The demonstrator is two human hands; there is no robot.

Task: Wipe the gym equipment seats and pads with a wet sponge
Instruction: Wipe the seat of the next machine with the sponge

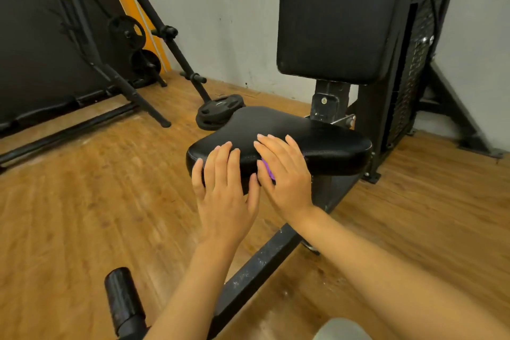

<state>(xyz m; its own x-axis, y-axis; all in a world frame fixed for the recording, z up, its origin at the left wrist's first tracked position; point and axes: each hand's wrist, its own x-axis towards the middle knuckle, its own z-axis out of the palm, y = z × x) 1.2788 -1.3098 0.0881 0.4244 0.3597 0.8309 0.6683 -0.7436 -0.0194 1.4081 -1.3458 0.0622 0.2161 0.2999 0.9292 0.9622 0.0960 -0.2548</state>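
Purple sponge (267,169) shows only a sliver under the flat right hand (284,174); left hand (225,188) flat on seat (317,135).

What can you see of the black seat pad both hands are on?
The seat pad is black, padded, leather-like with a stitched seam along its edge, roughly level on a black metal frame below the upright back pad. The left hand lies flat on its front edge; the right hand presses a purple sponge against it.

No readable text, labels, brands, numbers or signs anywhere in view
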